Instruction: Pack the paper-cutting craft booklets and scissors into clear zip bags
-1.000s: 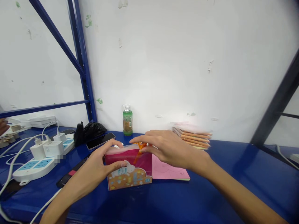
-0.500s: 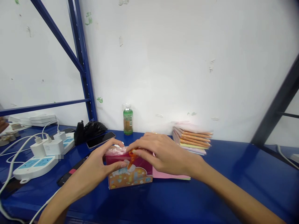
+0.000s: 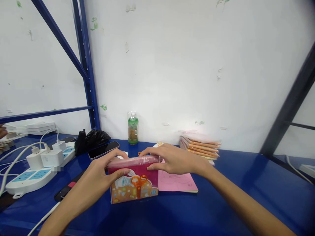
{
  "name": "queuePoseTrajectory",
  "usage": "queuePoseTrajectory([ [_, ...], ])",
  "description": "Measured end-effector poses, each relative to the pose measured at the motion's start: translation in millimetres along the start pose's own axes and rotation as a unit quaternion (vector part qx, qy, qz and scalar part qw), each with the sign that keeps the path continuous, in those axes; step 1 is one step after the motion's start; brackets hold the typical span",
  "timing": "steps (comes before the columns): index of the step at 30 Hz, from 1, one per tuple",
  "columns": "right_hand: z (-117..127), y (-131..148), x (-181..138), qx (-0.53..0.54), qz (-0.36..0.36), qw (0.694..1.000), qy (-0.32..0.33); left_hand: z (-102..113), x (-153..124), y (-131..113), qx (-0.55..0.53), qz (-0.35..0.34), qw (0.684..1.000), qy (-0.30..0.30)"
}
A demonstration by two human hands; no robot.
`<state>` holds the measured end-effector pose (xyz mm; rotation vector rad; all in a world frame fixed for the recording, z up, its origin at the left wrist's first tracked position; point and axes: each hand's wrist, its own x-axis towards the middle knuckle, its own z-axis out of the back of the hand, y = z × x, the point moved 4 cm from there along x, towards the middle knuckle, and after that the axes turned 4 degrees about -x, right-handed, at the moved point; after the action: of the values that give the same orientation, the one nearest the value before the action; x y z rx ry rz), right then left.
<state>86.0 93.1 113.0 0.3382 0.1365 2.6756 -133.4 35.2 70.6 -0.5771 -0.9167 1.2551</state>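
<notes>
A magenta and tan printed packet (image 3: 147, 173) stands upright on the blue tabletop, with clear plastic along its top edge. Orange-handled scissors (image 3: 139, 183) rest upright against its printed front, handles up; they look to be behind the clear plastic. My left hand (image 3: 109, 168) grips the packet's upper left corner, thumb on the front and fingers behind. At the upper right, my right hand (image 3: 172, 159) pinches the top edge between thumb and fingers. Just behind the packet lies a pink booklet (image 3: 178, 182), partly covered by it. Another orange bit shows behind, mostly hidden.
A green-labelled bottle (image 3: 133, 129) stands near the wall. Right of it is a stack of orange-edged packets (image 3: 200, 146). On the left are a phone (image 3: 103, 150), a black plastic bag (image 3: 92, 141), a white power strip (image 3: 31, 182) with chargers and cables, and a dark device (image 3: 65, 193).
My right hand has let go of the orange scissors and moved to the packet's upper right edge. The scissors now sit lower against the front. My left hand keeps its hold.
</notes>
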Motion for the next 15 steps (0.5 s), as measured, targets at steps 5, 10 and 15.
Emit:
queuePoseTrajectory([
  [5,1.8,-8.8,3.8,0.048,-0.007,0.999,0.000,0.7,-1.5,-2.4,0.018,-0.007,1.000,-0.001],
  [10,3.9,-5.9,2.1,0.026,0.001,0.999,-0.023,0.5,-2.1,-1.0,0.016,-0.010,1.000,-0.012],
  [15,2.8,-5.8,0.8,0.020,0.010,0.999,-0.029,0.7,-2.6,-3.3,0.003,-0.015,1.000,-0.021],
])
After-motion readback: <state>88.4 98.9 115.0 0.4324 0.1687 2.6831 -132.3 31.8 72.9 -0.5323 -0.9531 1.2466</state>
